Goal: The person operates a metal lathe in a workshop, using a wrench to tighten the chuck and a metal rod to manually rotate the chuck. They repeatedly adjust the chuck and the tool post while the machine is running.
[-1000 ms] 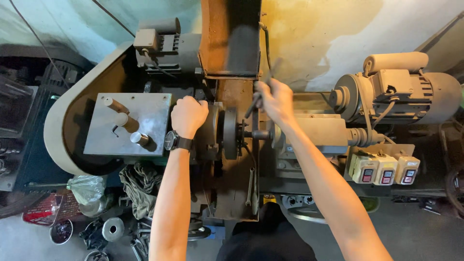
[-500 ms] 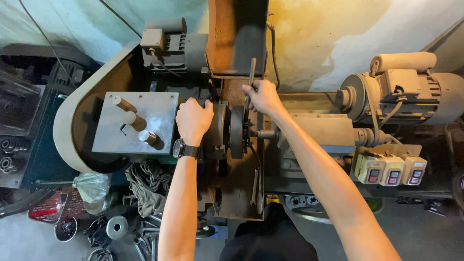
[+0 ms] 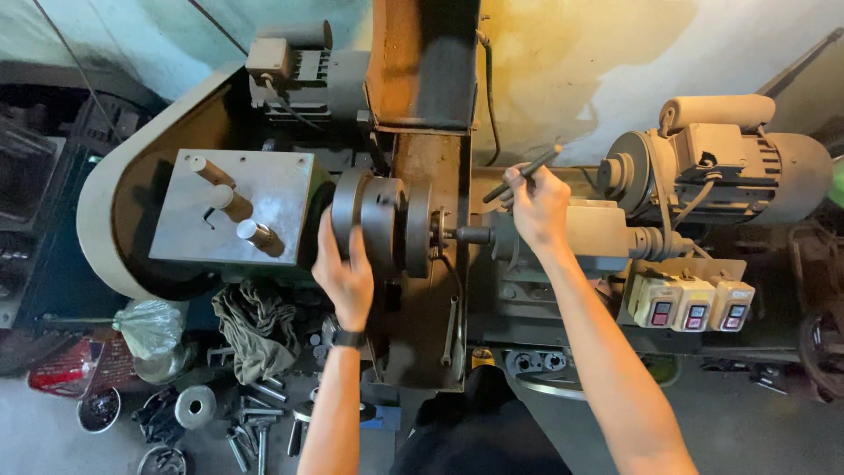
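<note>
Chuck [image 3: 380, 224]: gripped by left hand [image 3: 345, 273] at seven o'clock; right hand [image 3: 538, 207] fisted around rod [image 3: 520, 174]. Best steadied firmly while turning.

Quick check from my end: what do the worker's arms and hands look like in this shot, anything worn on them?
Both arms are bare from the frame's bottom edge to the hands, with no sleeves in view and no gloves. The left hand has a dark watch with a dark strap on its wrist. The right hand wears nothing; no rings can be made out on either hand.
</note>
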